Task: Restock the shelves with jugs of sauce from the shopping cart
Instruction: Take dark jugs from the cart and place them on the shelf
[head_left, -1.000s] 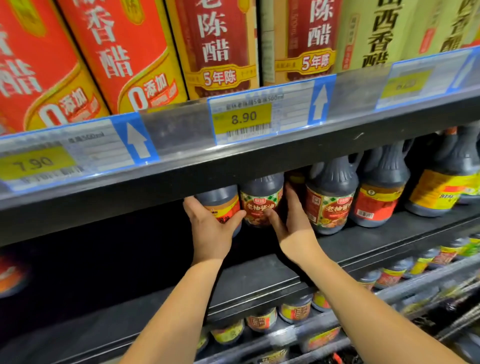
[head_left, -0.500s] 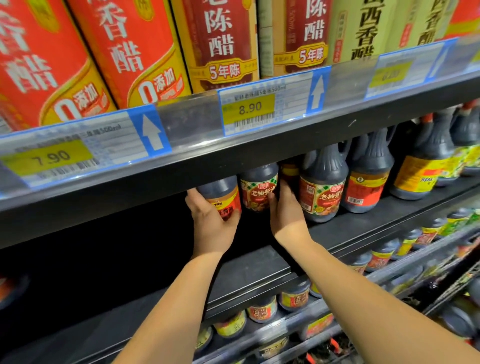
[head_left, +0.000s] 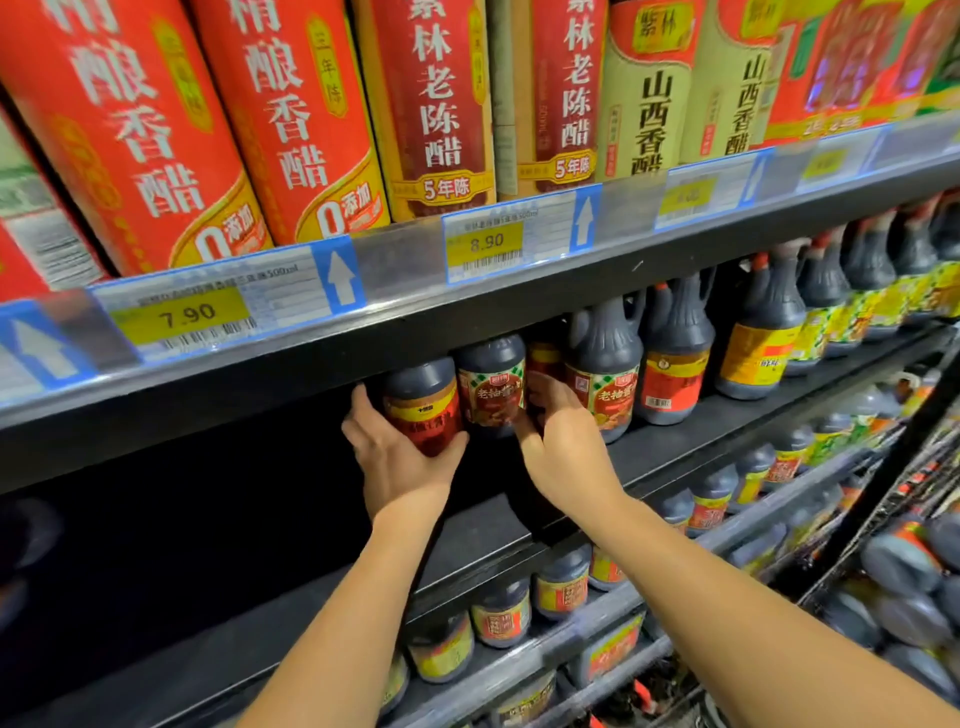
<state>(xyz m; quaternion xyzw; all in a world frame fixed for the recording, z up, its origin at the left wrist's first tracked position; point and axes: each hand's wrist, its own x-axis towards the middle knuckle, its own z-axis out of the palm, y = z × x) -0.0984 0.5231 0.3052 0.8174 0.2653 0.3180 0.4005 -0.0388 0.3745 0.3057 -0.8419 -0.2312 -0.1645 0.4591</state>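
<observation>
Our left hand (head_left: 397, 457) is curled round the red-labelled jug (head_left: 423, 410) at the left end of the row on the middle shelf (head_left: 675, 441), and our right hand (head_left: 563, 447) curls round the side of the neighbour jug (head_left: 491, 389). In our judgement, we should slide both jugs back upright, with labels toward the front edge, until they touch. The upper shelf (head_left: 395, 343) hides their caps and our hands cover their bases, so we cannot tell if they stand on the shelf, and its left part is too dark to read.

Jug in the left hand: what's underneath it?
The left hand cups the jug at its lower side; the dark shelf lies below. The hand hides whether the base touches the shelf.
</observation>
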